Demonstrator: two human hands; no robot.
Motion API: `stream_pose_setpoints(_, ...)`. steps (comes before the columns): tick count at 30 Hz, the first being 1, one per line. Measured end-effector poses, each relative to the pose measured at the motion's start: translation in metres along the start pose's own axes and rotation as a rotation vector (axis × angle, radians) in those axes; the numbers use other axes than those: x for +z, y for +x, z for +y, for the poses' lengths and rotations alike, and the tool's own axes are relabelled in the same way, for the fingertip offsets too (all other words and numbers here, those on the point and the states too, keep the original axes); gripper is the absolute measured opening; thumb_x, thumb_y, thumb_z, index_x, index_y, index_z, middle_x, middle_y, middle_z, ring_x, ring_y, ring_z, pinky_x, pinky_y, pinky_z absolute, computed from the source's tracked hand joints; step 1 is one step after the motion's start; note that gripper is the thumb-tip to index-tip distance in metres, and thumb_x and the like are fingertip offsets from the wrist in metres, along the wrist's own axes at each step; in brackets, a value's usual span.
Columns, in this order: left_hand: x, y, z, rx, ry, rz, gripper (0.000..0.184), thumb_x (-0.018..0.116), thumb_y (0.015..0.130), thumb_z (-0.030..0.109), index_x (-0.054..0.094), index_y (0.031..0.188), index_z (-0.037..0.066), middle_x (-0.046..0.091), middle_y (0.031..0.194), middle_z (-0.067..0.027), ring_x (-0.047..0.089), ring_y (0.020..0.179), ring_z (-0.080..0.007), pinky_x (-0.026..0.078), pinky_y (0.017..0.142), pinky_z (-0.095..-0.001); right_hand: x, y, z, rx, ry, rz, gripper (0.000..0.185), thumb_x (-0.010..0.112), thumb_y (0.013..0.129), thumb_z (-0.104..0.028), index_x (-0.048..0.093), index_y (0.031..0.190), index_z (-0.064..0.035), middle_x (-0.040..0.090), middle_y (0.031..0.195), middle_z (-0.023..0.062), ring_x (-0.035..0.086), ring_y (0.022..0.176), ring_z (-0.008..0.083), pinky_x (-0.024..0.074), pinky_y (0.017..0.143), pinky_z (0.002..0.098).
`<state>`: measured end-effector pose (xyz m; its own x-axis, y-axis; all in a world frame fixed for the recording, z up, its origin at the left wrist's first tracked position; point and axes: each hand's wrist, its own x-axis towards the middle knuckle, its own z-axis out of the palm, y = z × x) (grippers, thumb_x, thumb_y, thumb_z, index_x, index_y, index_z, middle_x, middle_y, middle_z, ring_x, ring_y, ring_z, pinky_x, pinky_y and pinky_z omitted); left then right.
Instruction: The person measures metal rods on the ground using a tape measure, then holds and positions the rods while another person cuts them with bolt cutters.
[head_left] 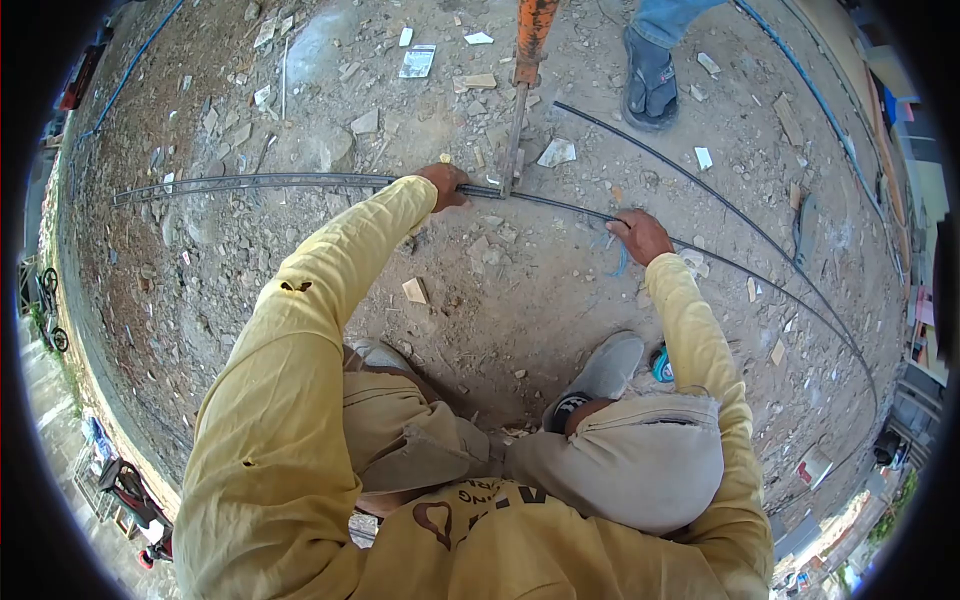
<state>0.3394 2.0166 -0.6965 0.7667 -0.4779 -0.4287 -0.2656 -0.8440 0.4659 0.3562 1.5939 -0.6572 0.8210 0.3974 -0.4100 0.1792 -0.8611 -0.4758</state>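
Thin dark metal rods are laid crosswise in front of the squatting person, along stony, rubble-strewn ground. They are gripped in two places. By the left hand the rods are clasped just to the left of the flat metal bar of an orange tool, with the fingers curled closed around them. By the right hand they are held on the other side of the bar, farther from it, the fingers likewise bent closed. The bar's lower end is positioned at the rods, between the two hands; whether they are touched by it cannot be told. Toward the far left, the rods are spread slightly apart. Another dark rod is stretched across the ground beyond the right hand. A teal tape measure is seen beside the grey right shoe. Opposite, a co-worker's foot is planted near the tool, below a blue trouser leg.
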Motion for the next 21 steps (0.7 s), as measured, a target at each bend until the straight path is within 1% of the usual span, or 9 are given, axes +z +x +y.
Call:
stream_pose_setpoints(1, 0.0, 0.001, 0.0, -0.018, -0.013, -0.005, 0.039, 0.069, 0.081, 0.03, 0.066, 0.111, 0.006, 0.067, 0.103, -0.0176, 0.062, 0.1, -0.0373, 0.048, 0.089, -0.0442, -0.001, 0.003, 0.0, 0.004, 0.004, -0.019, 0.039, 0.061, 0.088, -0.041, 0.068, 0.104, -0.0057, 0.064, 0.103, 0.0202, 0.058, 0.103, 0.0392, 0.0443, 0.091, 0.0451)
stream_pose_setpoints(5, -0.004, 0.005, -0.006, -0.059, -0.035, 0.004, 0.041, 0.071, 0.078, 0.03, 0.066, 0.11, 0.005, 0.067, 0.102, -0.0192, 0.062, 0.098, -0.0374, 0.048, 0.087, -0.0437, 0.001, 0.01, 0.005, -0.02, 0.015, 0.033, 0.04, 0.062, 0.088, -0.04, 0.069, 0.107, -0.006, 0.064, 0.103, 0.0209, 0.058, 0.101, 0.0393, 0.0444, 0.09, 0.0452)
stream_pose_setpoints(7, -0.012, 0.004, 0.002, -0.089, -0.053, 0.023, 0.041, 0.072, 0.078, 0.03, 0.066, 0.109, 0.003, 0.067, 0.101, -0.0199, 0.063, 0.098, -0.0372, 0.048, 0.086, -0.0434, -0.004, 0.01, 0.004, -0.02, 0.017, 0.033, 0.04, 0.062, 0.088, -0.039, 0.069, 0.109, -0.0061, 0.064, 0.103, 0.0214, 0.059, 0.1, 0.0393, 0.0445, 0.089, 0.0451)
stream_pose_setpoints(11, -0.026, 0.002, 0.011, -0.172, -0.078, 0.034, 0.04, 0.073, 0.078, 0.028, 0.065, 0.106, 0.001, 0.067, 0.099, -0.0209, 0.063, 0.096, -0.0371, 0.049, 0.085, -0.0435, -0.019, 0.012, -0.009, 0.039, -0.013, 0.021, 0.042, 0.063, 0.088, -0.04, 0.068, 0.111, -0.0043, 0.064, 0.106, 0.0214, 0.059, 0.101, 0.0385, 0.0448, 0.09, 0.0439)
stream_pose_setpoints(12, -0.028, 0.004, 0.01, -0.183, -0.072, 0.03, 0.04, 0.073, 0.078, 0.028, 0.064, 0.105, 0.0, 0.067, 0.099, -0.0211, 0.064, 0.096, -0.0372, 0.049, 0.085, -0.0437, -0.018, 0.013, -0.006, 0.026, 0.004, 0.048, 0.042, 0.063, 0.088, -0.04, 0.068, 0.111, -0.0043, 0.064, 0.106, 0.0213, 0.059, 0.101, 0.0383, 0.0448, 0.09, 0.0437)
stream_pose_setpoints(15, -0.035, 0.008, 0.007, -0.194, -0.038, 0.067, 0.042, 0.074, 0.077, 0.028, 0.062, 0.107, 0.001, 0.067, 0.101, -0.0212, 0.064, 0.096, -0.0376, 0.049, 0.084, -0.0439, -0.018, 0.017, -0.002, -0.006, 0.04, 0.09, 0.043, 0.063, 0.088, -0.039, 0.068, 0.112, -0.0046, 0.065, 0.107, 0.0211, 0.06, 0.102, 0.0378, 0.045, 0.09, 0.0433)
stream_pose_setpoints(18, -0.043, 0.008, 0.009, -0.235, 0.01, 0.004, 0.046, 0.075, 0.076, 0.029, 0.06, 0.11, 0.003, 0.067, 0.103, -0.0208, 0.064, 0.097, -0.0379, 0.051, 0.085, -0.0423, -0.023, 0.016, -0.006, 0.0, 0.059, 0.073, 0.043, 0.064, 0.087, -0.04, 0.068, 0.112, -0.0052, 0.066, 0.107, 0.0207, 0.06, 0.102, 0.0373, 0.0452, 0.09, 0.0432)
stream_pose_setpoints(21, -0.046, 0.0, 0.015, -0.301, 0.044, -0.037, 0.053, 0.075, 0.076, 0.03, 0.055, 0.118, 0.005, 0.066, 0.107, -0.0195, 0.064, 0.102, -0.0367, 0.049, 0.089, -0.0458, -0.025, 0.015, -0.006, 0.012, 0.063, 0.077, 0.043, 0.064, 0.086, -0.04, 0.068, 0.112, -0.0056, 0.066, 0.107, 0.0202, 0.06, 0.102, 0.037, 0.0455, 0.09, 0.0432)
